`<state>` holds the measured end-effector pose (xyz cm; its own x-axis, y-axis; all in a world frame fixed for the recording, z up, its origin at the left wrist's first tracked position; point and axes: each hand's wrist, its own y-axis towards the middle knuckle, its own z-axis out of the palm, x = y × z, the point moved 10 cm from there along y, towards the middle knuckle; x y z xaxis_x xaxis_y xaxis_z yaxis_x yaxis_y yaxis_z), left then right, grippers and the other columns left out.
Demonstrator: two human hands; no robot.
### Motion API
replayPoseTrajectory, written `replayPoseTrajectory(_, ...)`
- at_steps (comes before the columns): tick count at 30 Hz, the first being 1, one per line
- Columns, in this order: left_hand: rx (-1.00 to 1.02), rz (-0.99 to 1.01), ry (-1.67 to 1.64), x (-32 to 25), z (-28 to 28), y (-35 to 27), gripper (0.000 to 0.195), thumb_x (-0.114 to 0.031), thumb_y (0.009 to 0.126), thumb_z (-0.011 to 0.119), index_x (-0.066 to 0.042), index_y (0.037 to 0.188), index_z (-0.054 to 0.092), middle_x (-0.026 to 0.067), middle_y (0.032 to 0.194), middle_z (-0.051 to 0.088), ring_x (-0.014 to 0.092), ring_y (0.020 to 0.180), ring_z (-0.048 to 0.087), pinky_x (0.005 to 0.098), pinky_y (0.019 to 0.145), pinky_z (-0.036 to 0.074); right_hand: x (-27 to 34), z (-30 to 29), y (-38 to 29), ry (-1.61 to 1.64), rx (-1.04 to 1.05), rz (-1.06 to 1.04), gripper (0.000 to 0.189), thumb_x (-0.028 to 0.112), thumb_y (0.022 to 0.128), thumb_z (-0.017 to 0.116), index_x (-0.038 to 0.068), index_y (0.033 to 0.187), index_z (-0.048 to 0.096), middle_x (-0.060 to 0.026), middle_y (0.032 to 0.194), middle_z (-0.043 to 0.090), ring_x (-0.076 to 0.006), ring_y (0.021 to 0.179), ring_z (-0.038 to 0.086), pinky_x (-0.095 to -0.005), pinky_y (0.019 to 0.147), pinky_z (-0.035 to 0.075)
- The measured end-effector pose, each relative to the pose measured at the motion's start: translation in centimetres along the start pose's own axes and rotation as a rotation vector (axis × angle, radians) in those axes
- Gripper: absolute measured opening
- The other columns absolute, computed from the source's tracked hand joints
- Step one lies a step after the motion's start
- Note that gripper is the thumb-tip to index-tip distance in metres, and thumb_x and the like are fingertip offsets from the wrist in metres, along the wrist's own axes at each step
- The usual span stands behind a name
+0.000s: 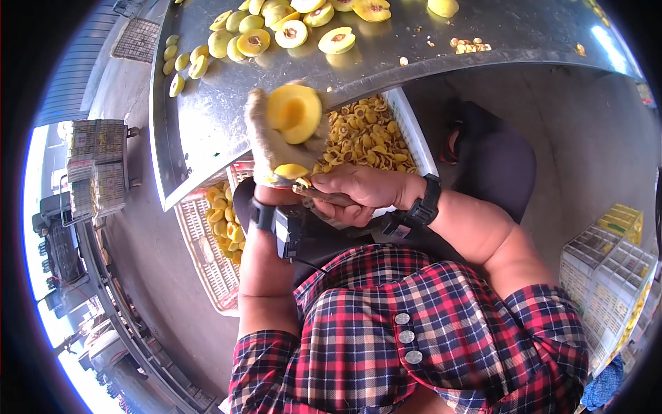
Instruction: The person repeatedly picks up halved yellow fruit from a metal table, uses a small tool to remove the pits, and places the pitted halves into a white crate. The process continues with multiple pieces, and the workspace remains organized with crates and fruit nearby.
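Observation:
My left hand (282, 139), in a pale fabric glove, holds a pitted yellow fruit half (294, 114) with its hollow facing up. Another yellow fruit piece (290, 171) lies at the glove's heel. My bare right hand (357, 194) is closed around a tool with a dark handle (331, 196); its working end is near that lower piece and mostly hidden. Beyond my hands, halved yellow fruits (253, 42), several with brown pits or cores, lie on the metal table (232, 85).
Below the table edge stands a white crate (414, 129) of small yellow-brown pieces. A pale crate (209, 259) with fruit halves is at the left. Small pits (468, 45) lie on the table. Stacked crates (602, 274) stand at the right, others (95, 165) at the far left.

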<state>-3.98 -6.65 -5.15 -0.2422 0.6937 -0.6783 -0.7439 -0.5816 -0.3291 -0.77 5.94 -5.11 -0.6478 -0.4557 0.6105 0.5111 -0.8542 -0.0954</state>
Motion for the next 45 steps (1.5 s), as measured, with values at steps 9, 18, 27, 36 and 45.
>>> replayPoseTrajectory(9, -0.705, 0.783, 0.507, -17.8, -15.0, -12.4, 0.053, -0.057, 0.097, 0.055, -0.009, 0.119, 0.061, 0.0085, 0.105, 0.067, 0.022, 0.094, 0.065, 0.0328, 0.069, 0.054, 7.1, -12.5, -2.9, -1.265, -1.040, -0.264, 0.063, 0.053, 0.103, 0.047, -0.004, 0.087, 0.069, -0.0274, 0.084, 0.070, -0.0423, 0.075, 0.069, -0.0520, 0.072, 0.051)
replayPoseTrajectory(18, -1.362, 0.669, 1.464, -23.2, -19.4, -19.0, 0.057, -0.048, 0.095, 0.065, -0.006, 0.134, 0.061, 0.0123, 0.131, 0.064, 0.023, 0.118, 0.061, 0.0349, 0.103, 0.045, 5.5, -15.5, -2.7, -1.214, -1.060, 0.012, 0.045, 0.043, 0.104, 0.046, 0.009, 0.123, 0.067, -0.0231, 0.103, 0.071, -0.0426, 0.095, 0.067, -0.0510, 0.085, 0.052)
replayPoseTrajectory(27, -0.524, 0.710, 1.633, -20.5, -3.4, 3.2, 0.045, -0.040, 0.096, 0.064, -0.004, 0.122, 0.068, 0.0102, 0.114, 0.070, 0.020, 0.103, 0.063, 0.0332, 0.093, 0.047, 6.6, -11.1, -2.6, -1.399, -0.999, 0.013, 0.054, 0.049, 0.103, 0.044, 0.002, 0.086, 0.066, -0.0223, 0.083, 0.069, -0.0414, 0.083, 0.068, -0.0532, 0.079, 0.050)
replayPoseTrajectory(36, -0.594, 0.442, 1.828, -16.3, -2.6, 17.2, 0.065, -0.047, 0.081, 0.074, 0.002, 0.122, 0.058, 0.0252, 0.115, 0.068, 0.038, 0.107, 0.067, 0.0443, 0.094, 0.051, 7.1, -7.9, -2.3, -1.511, -0.919, -0.162, 0.049, 0.047, 0.102, 0.049, 0.002, 0.087, 0.060, -0.0220, 0.075, 0.067, -0.0419, 0.074, 0.067, -0.0543, 0.066, 0.050)
replayPoseTrajectory(45, -0.131, 0.249, 0.342, -13.1, -3.4, 13.0, 0.030, -0.024, 0.092, 0.069, -0.005, 0.113, 0.059, 0.0083, 0.091, 0.064, 0.019, 0.078, 0.064, 0.0271, 0.062, 0.052, 9.7, -3.4, -4.1, -1.363, -0.862, -0.427, 0.043, 0.039, 0.101, 0.057, -0.002, 0.092, 0.063, -0.0243, 0.072, 0.065, -0.0445, 0.068, 0.065, -0.0529, 0.063, 0.049)
